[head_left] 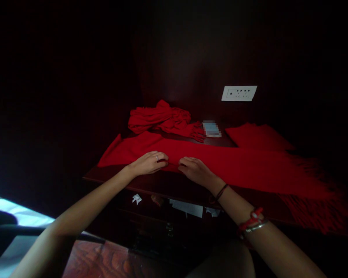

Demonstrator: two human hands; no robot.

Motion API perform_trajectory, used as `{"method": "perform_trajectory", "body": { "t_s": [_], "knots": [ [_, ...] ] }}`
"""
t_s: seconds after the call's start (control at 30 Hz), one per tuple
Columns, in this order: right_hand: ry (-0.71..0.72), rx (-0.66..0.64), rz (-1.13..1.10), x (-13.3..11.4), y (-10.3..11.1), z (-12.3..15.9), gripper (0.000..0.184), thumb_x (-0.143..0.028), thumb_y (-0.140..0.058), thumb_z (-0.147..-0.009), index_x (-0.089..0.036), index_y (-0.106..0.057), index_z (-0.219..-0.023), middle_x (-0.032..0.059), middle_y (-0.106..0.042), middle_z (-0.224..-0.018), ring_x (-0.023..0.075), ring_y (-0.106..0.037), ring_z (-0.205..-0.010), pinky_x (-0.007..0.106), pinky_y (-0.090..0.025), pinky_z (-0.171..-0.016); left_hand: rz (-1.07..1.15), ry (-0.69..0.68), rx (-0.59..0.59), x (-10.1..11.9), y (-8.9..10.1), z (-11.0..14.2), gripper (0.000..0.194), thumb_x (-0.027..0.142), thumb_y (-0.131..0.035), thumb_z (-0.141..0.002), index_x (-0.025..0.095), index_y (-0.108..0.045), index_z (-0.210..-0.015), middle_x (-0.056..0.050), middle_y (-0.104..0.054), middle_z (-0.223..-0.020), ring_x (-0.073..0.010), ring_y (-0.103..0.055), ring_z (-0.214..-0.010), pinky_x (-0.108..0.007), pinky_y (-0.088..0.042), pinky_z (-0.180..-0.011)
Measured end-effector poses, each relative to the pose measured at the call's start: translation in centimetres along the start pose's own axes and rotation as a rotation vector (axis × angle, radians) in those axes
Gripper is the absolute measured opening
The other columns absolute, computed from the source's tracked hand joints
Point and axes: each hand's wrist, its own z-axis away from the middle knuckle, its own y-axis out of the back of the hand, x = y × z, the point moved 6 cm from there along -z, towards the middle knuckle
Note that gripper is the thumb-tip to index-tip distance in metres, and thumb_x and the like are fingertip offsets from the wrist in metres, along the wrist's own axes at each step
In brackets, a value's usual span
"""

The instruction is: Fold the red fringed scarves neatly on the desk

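Note:
A long red scarf (220,162) lies spread lengthwise over a dark shelf, its fringed end trailing off at the right. My left hand (150,162), with a ring on one finger, pinches the scarf's near edge. A short way to the right, my right hand (195,170) grips the same edge with bent fingers; bracelets circle that forearm. Between the two hands a small stretch of the edge shows. Behind it sits a bunched red scarf (156,117) with fringe, and a folded red cloth (258,136) lies at the back right.
A pixelated pale rectangular object (211,128) rests at the back of the shelf (104,174). A white socket plate (239,93) is on the dark wall. Below the shelf's front edge, white papers (187,207) lie in a dark compartment. Wood-grained flooring (98,258) shows at bottom left.

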Motion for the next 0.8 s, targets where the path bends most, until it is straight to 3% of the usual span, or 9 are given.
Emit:
{"method": "perform_trajectory", "body": {
  "t_s": [0.23, 0.47, 0.6, 0.8],
  "knots": [
    [0.048, 0.006, -0.005, -0.24, 0.23, 0.25, 0.016, -0.024, -0.045, -0.080, -0.016, -0.058, -0.076, 0.0032, -0.052, -0.078, 0.0126, -0.046, -0.074, 0.025, -0.035, -0.068, 0.001, 0.003, -0.018, 0.17, 0.24, -0.22, 0.021, 0.020, -0.033, -0.085, 0.018, -0.055, -0.084, -0.002, -0.056, -0.093, -0.0127, -0.049, -0.078, -0.024, -0.037, -0.069],
    [0.046, -0.006, 0.055, -0.32, 0.32, 0.10, 0.018, -0.022, -0.043, -0.081, -0.016, -0.058, -0.074, 0.0029, -0.051, -0.075, 0.0133, -0.046, -0.073, 0.026, -0.034, -0.067, 0.203, 0.213, -0.066, -0.60, -0.11, -0.76, 0.023, 0.035, -0.040, -0.082, 0.019, -0.050, -0.094, 0.001, -0.057, -0.086, -0.0115, -0.052, -0.076, -0.023, -0.037, -0.072],
    [0.045, -0.011, 0.104, -0.56, 0.23, 0.01, 0.018, -0.015, -0.042, -0.080, -0.015, -0.057, -0.070, 0.0040, -0.051, -0.075, 0.0139, -0.046, -0.074, 0.027, -0.033, -0.068, 0.204, 0.193, -0.071, -0.54, -0.43, -0.89, 0.020, 0.030, -0.037, -0.084, 0.018, -0.050, -0.094, 0.000, -0.057, -0.086, -0.0115, -0.052, -0.076, -0.024, -0.037, -0.073],
    [-0.011, -0.019, 0.093, -0.27, 0.55, 0.05, 0.015, -0.015, -0.042, -0.080, -0.016, -0.057, -0.076, 0.0037, -0.052, -0.076, 0.0137, -0.046, -0.074, 0.027, -0.032, -0.069, 0.137, 0.082, 0.023, -0.18, -0.11, -0.67, 0.024, 0.024, -0.031, -0.086, 0.015, -0.052, -0.084, -0.004, -0.055, -0.085, -0.0110, -0.052, -0.075, -0.022, -0.040, -0.068]
  ]
}}
